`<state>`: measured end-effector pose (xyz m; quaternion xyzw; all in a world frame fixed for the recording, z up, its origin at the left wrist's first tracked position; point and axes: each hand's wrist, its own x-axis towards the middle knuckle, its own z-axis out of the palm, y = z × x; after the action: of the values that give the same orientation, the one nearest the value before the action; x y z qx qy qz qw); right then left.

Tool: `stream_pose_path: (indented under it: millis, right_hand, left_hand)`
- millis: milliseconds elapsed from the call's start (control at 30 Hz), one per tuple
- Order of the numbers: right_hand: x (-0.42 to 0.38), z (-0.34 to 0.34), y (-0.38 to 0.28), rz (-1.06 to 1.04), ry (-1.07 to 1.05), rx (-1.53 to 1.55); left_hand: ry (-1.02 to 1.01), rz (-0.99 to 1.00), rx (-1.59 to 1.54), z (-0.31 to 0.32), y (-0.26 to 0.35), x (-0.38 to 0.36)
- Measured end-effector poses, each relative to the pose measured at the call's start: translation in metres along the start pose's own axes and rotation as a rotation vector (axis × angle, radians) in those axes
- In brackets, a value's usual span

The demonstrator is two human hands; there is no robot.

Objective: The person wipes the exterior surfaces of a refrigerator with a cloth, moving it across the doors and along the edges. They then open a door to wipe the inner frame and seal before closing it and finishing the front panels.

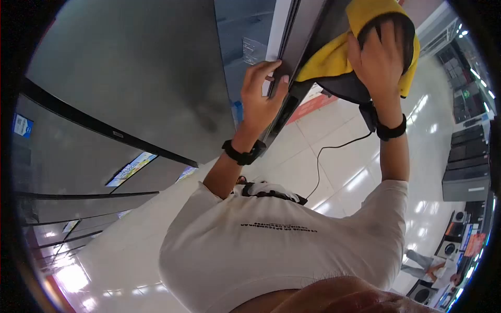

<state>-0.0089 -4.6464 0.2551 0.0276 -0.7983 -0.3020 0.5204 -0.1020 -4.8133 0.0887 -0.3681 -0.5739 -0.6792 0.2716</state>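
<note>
A yellow and dark grey cloth (334, 55) is draped over the dark panel of an open appliance door (305, 39), which looks like a refrigerator door. My right hand (380, 62) presses on the cloth with its fingers bent into it, and the fingertips are partly hidden in the folds. Against the door's edge, my left hand (261, 96) has its thumb and fingers hooked around the frame. Both wrists wear black bands, and a black cable (319, 156) runs from the right one down to my waist.
Large grey appliance fronts (130, 62) stand on the left, some with stickers (22, 125). Pale glossy tiles (334, 161) cover the floor. Dark refrigerators (464, 167) and washing machines (449, 249) line the right side, where another person (441, 271) is visible. Clear plastic (253, 50) hangs inside the open appliance.
</note>
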Motion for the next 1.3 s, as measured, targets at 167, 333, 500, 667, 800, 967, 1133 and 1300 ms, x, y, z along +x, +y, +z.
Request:
stream_pose_path:
  millis: [167,333,500,667,800,967,1133,1300]
  right_hand:
    - [-0.059,0.024,-0.031,-0.289,-0.388,0.122]
    - [-0.133,0.040,-0.079,-0.246,-0.580,0.358]
    - [-0.162,0.055,-0.079,-0.184,-0.634,0.585]
    - [-0.094,0.033,-0.024,-0.075,-0.228,0.145]
    - [-0.020,-0.016,-0.003,0.089,-0.225,0.096]
    - [-0.042,-0.012,-0.033,-0.085,-0.182,0.082]
    - [-0.151,0.045,-0.069,0.013,-0.163,0.286]
    - [-0.210,0.054,-0.132,0.185,-0.348,0.460]
  left_hand:
    - [-0.045,-0.094,-0.109,-0.006,-0.004,0.001]
    - [-0.204,-0.176,-0.171,-0.019,-0.008,0.003]
    - [-0.207,-0.279,-0.390,-0.019,-0.017,-0.010]
    - [-0.251,-0.379,-0.501,-0.023,-0.026,-0.020]
    - [-0.230,-0.783,-0.614,-0.032,-0.045,-0.057]
    - [-0.392,-0.974,-0.502,-0.043,-0.088,-0.121]
    - [-0.489,-1.058,-0.350,-0.052,-0.118,-0.172]
    - [-0.384,-1.094,-0.212,-0.051,-0.131,-0.163]
